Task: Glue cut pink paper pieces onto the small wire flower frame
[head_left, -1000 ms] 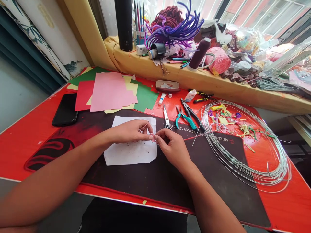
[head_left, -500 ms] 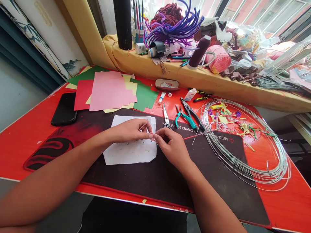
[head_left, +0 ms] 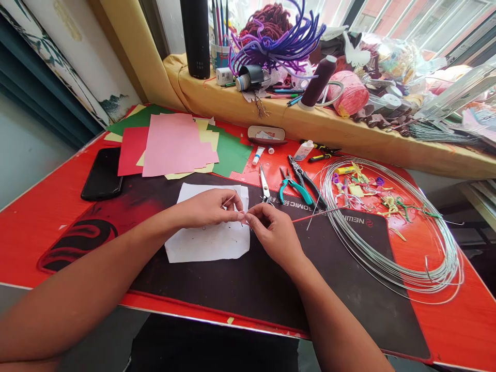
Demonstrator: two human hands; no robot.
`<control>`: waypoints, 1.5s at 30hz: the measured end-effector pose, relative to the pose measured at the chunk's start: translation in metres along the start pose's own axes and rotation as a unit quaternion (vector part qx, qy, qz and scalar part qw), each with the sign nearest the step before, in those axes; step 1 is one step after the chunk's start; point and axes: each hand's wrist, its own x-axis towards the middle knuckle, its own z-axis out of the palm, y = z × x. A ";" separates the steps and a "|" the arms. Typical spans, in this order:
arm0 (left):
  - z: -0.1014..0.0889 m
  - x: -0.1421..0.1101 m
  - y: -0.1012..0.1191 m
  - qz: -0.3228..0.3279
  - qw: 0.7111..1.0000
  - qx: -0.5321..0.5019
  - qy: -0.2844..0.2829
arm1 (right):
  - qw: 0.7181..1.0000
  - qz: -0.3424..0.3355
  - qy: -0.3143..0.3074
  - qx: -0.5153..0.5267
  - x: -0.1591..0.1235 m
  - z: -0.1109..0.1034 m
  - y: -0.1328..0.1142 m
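Note:
My left hand (head_left: pixel 215 207) and my right hand (head_left: pixel 273 230) meet fingertip to fingertip above a white sheet of paper (head_left: pixel 209 245). A thin pinkish-red wrapped wire (head_left: pixel 310 217) runs through my right hand, and its long end sticks out to the right towards the wire coil. Thumb and forefinger of my right hand are pinched on it. The left fingertips pinch at its near end, where a small pink bit shows between the hands; its exact shape is hidden. Scissors (head_left: pixel 264 183), teal-handled pliers (head_left: pixel 292 188) and black pliers (head_left: pixel 308 181) lie just beyond.
A large coil of silvery wire (head_left: pixel 387 263) lies at right, with coloured scraps (head_left: pixel 391 201) inside it. Paper sheets (head_left: pixel 174 147) and a black phone (head_left: pixel 101 174) are at back left. A small bottle (head_left: pixel 303 150) stands before the cluttered ledge (head_left: pixel 232 106). A dark mat (head_left: pixel 232 294) covers the middle.
Almost nothing differs. Both hands keep the same pinch at the same place, with at most a tiny shift of the fingertips.

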 end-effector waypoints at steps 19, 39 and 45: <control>0.001 0.002 -0.003 0.008 1.000 -0.006 -0.005 | 1.000 -0.003 0.004 -0.002 0.001 0.000 0.000; 0.004 0.003 -0.002 0.013 1.000 -0.020 0.011 | 1.000 0.012 0.000 0.028 0.001 0.000 -0.002; 0.006 0.002 -0.001 0.022 0.999 -0.028 0.024 | 0.999 0.016 0.015 0.043 0.001 0.001 -0.002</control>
